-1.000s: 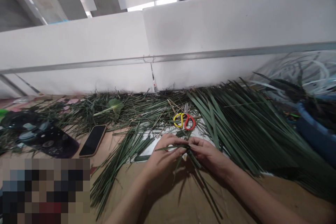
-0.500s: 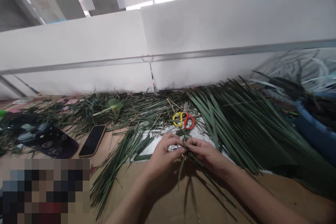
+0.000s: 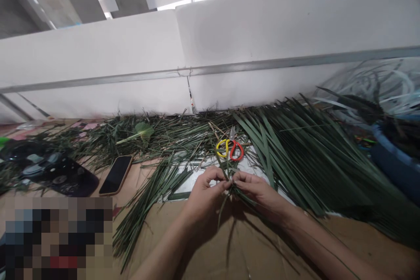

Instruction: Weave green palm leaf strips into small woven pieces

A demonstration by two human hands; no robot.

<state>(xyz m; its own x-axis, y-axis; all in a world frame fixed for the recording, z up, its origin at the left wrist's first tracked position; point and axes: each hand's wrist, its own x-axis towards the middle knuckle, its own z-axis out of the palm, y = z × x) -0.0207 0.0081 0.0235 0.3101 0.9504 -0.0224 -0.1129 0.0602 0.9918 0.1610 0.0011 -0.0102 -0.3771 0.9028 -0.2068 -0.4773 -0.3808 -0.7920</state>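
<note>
Between my two hands are several narrow green leaf strips (image 3: pixel 223 211), crossed where the fingertips meet. My left hand (image 3: pixel 210 186) pinches the strips from the left with thumb and forefinger. My right hand (image 3: pixel 254 188) pinches them from the right, its fingertips almost touching the left ones. Loose ends hang down and trail under my right forearm, while others stick up towards the scissors. The exact crossing is partly covered by my fingers. Just beyond my hands lie scissors (image 3: pixel 229 148) with one yellow and one red handle loop.
Long green leaves (image 3: pixel 302 157) fan out on the right beside a blue tub (image 3: pixel 397 162). A strip bundle (image 3: pixel 141 214), a phone (image 3: pixel 116 175) and a dark bottle (image 3: pixel 62 175) lie left. Cut leaves (image 3: pixel 177 133) line the white partition (image 3: pixel 98 57). Cardboard (image 3: pixel 164 245) lies under my hands.
The strips between my fingers have shifted: ends now point up towards the scissors, and one long thin end now lies across my right forearm. Both hands stay in nearly the same place.
</note>
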